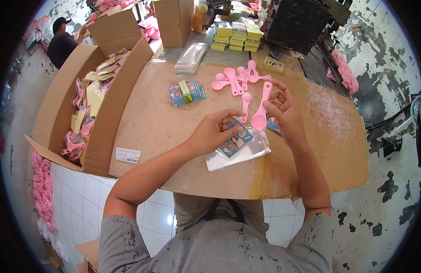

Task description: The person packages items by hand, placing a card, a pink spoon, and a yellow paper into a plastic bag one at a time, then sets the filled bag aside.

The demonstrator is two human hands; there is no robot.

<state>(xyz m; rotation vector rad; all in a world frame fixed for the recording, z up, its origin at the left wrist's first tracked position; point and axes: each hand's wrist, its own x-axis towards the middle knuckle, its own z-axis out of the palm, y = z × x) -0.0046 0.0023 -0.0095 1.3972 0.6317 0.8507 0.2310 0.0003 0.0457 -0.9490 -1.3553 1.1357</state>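
Note:
My left hand (216,132) is closed on a blue printed card (235,142), just above a stack of clear plastic bags (241,156). In my right hand (284,112), the fingers pinch a pink measuring spoon (262,109), held upright with its bowl down, near the card. A single pink spoon (246,104) lies between the hands. Beyond it is a pile of several pink spoons (234,80). Part of another blue card (273,125) shows beneath my right hand.
An open cardboard box (112,109) of packed items stands at the left. Blue card packs (186,92), clear sleeves (191,58) and yellow-edged stacks (237,35) lie farther back. Pink shreds (331,111) are on the right. A person (61,43) is at the far left.

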